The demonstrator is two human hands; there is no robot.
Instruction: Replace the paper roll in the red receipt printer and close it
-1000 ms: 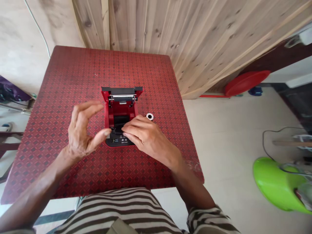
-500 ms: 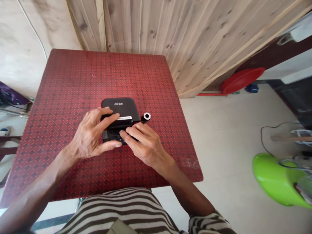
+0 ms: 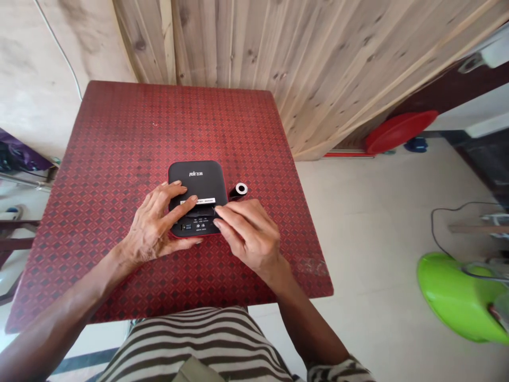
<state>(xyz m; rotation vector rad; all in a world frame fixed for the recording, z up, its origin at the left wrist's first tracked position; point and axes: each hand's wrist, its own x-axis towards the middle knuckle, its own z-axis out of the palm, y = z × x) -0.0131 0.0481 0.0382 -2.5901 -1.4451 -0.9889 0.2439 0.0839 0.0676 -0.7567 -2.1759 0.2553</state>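
A small black device with rounded corners and a red rim, which looks like a portable printer (image 3: 199, 183), lies flat on the red patterned table (image 3: 131, 132). It has a white lettered strip, a dark recess across it, and small buttons or ports along its near part. My left hand (image 3: 153, 223) steadies it from the left, fingers on top and thumb along the near edge. At the recess's right end, my right hand (image 3: 250, 233) has thumb and fingertips pinched together; what lies between them is too small to make out. Just beyond stands a small black roll (image 3: 240, 190) with a white ring end.
Wooden plank panelling (image 3: 238, 42) rises behind the table. On the floor to the right are a green plastic stool or tub (image 3: 449, 297), a dark cable (image 3: 432, 228) and a red basin (image 3: 397, 132) against the wall.
The dark flap that stood raised across the device is now down, and the buttons or ports show. My right hand has shifted right to the recess's end; my left hand stays on the device.
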